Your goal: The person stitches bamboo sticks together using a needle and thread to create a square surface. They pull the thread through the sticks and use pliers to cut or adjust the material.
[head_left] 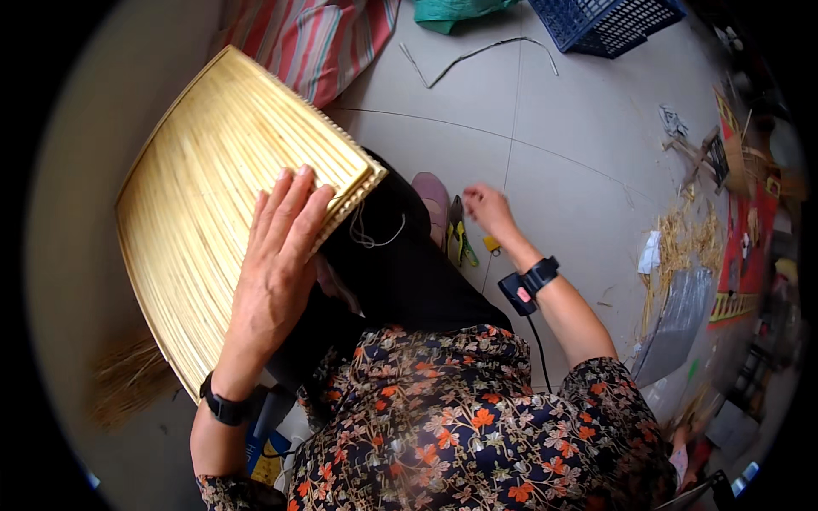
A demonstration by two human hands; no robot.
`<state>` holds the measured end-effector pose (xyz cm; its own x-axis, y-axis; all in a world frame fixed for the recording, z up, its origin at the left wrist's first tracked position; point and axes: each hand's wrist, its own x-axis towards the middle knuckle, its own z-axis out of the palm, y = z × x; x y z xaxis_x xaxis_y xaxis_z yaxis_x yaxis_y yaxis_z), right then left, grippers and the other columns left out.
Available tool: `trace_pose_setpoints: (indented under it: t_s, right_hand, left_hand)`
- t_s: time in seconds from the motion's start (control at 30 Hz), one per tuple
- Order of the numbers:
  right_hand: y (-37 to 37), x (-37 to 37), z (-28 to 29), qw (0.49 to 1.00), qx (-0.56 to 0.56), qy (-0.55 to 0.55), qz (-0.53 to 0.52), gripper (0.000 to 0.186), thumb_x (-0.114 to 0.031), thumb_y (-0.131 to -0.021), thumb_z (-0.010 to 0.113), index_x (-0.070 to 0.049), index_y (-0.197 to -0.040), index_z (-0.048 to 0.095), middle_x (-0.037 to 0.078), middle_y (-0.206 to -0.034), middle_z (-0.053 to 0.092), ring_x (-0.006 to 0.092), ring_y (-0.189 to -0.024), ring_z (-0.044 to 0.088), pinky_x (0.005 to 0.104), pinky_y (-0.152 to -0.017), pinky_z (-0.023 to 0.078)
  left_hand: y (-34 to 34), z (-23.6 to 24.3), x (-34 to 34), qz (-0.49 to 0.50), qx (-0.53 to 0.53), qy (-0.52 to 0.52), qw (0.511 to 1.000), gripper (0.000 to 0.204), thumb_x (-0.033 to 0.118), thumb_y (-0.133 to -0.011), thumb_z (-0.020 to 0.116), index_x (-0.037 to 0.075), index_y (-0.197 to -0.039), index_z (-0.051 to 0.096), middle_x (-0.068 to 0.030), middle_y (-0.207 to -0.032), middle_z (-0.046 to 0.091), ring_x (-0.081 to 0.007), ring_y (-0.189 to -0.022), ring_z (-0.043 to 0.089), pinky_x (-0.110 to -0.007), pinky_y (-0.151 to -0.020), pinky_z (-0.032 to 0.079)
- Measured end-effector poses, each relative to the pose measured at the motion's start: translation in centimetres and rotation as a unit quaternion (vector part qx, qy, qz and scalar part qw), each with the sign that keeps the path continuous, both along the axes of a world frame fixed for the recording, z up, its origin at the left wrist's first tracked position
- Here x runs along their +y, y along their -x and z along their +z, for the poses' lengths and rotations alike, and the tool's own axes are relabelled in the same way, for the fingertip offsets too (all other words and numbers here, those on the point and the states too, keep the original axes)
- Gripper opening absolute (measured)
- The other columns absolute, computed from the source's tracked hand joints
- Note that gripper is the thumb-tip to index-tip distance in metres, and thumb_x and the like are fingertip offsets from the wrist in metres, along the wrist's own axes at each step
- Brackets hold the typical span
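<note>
A stiff panel of pale yellow straw stalks [200, 162], laid side by side, leans across my left thigh with a stitched, ridged right edge. My left hand [285, 234] lies on its face near the lower right corner, fingers stretched out and close together; the thumb is hidden. A loose loop of thin pale thread [379, 241] hangs by that corner over my dark trousers. Out to the right, apart from the panel, my right hand [487, 209] is raised above the floor with its fingers curled into a pinch. Whatever they hold, if anything, is too small to make out.
Pliers with yellow-green handles [457, 230] lie beside my pink shoe [432, 200], near a small yellow object [492, 244]. Farther off are a bent wire [464, 58], a blue plastic basket [601, 25] and striped cloth [315, 43]. Loose straw [690, 234] litters the right side.
</note>
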<state>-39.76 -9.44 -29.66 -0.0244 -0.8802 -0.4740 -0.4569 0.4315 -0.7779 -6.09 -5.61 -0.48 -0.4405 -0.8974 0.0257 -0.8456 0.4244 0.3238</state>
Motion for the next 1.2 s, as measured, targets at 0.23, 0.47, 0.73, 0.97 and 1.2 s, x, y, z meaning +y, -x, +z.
trace_pose_setpoints:
  t_s: [0.23,0.47,0.73,0.97,1.2]
  right_hand:
    - [-2.5,8.0,-8.3,0.965,0.236,-0.014,0.115,0.046,-0.022,-0.088,0.073,-0.001,-0.126,0.06,0.026,-0.121,0.065,0.0468,-0.107,0.066,0.0546,-0.089,0.055]
    - [-4.4,10.5,-11.4,0.955,0.272,0.041,0.106,0.031,-0.016,-0.086,0.071,0.0,-0.108,0.059,0.023,-0.111,0.067,0.0438,-0.097,0.069,0.0542,-0.083,0.055]
    - [2.1,9.3,-10.2,0.994,0.003,-0.071,0.077,0.023,-0.01,-0.086,0.074,0.0,-0.102,0.061,0.013,-0.097,0.071,0.0259,-0.078,0.068,0.0387,-0.069,0.053]
    - [4.9,7.5,4.6,0.934,-0.348,-0.038,-0.077,0.03,-0.01,-0.088,0.071,-0.003,-0.117,0.065,0.006,-0.095,0.07,0.0138,-0.077,0.067,0.0279,-0.069,0.054]
    - [-1.1,11.7,19.2,0.833,-0.534,-0.14,-0.036,0.049,0.005,-0.07,0.071,-0.006,-0.117,0.066,0.007,-0.101,0.068,0.0179,-0.088,0.066,0.0309,-0.076,0.055]
  left_hand:
    - [1.9,1.6,1.9,0.037,0.019,0.035,0.999,0.091,-0.024,-0.077,0.059,0.015,-0.158,0.045,-0.0192,-0.165,0.04,-0.0414,-0.155,0.034,-0.059,-0.127,0.026]
    - [2.2,3.4,3.5,0.057,0.013,0.017,0.998,0.092,-0.025,-0.07,0.063,0.01,-0.154,0.05,-0.0221,-0.165,0.04,-0.0432,-0.155,0.033,-0.059,-0.127,0.025]
    - [0.9,1.7,4.6,0.042,-0.002,0.057,0.997,0.064,0.005,-0.094,0.069,0.012,-0.155,0.05,-0.0207,-0.165,0.04,-0.0416,-0.155,0.034,-0.057,-0.126,0.027]
    - [0.2,-0.7,4.4,0.022,0.011,0.043,0.999,0.059,0.007,-0.101,0.059,0.013,-0.158,0.045,-0.0199,-0.167,0.036,-0.0434,-0.156,0.03,-0.058,-0.127,0.024]
    - [-0.7,-1.8,4.3,-0.003,0.054,0.051,0.997,0.071,-0.003,-0.091,0.065,0.015,-0.157,0.046,-0.0174,-0.167,0.038,-0.0408,-0.156,0.031,-0.057,-0.128,0.024]
